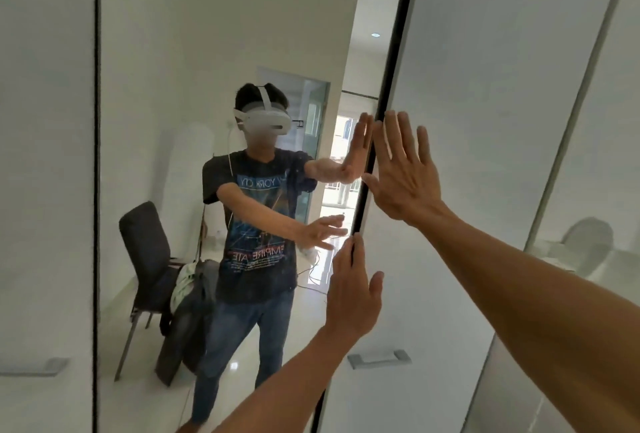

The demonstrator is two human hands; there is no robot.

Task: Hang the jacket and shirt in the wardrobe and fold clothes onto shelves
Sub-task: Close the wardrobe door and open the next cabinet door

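- Up front in the head view, the right hand (403,176) lies flat on the white wardrobe door (467,86) at 2 o'clock from centre, fingers spread and straight, gripping nothing.
- The left hand (353,290), at 5 o'clock, is likewise flat, with its straight fingertips at that door's dark edge.
- The clothes (188,297) show only in the mirror door (207,34), draped over a chair (145,242) at 8 o'clock.

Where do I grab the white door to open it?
Probably the grey bar handle low on the white door, from the front: it juts out, so you can hook it. Elsewhere it's flat; left hand and right hand just press.
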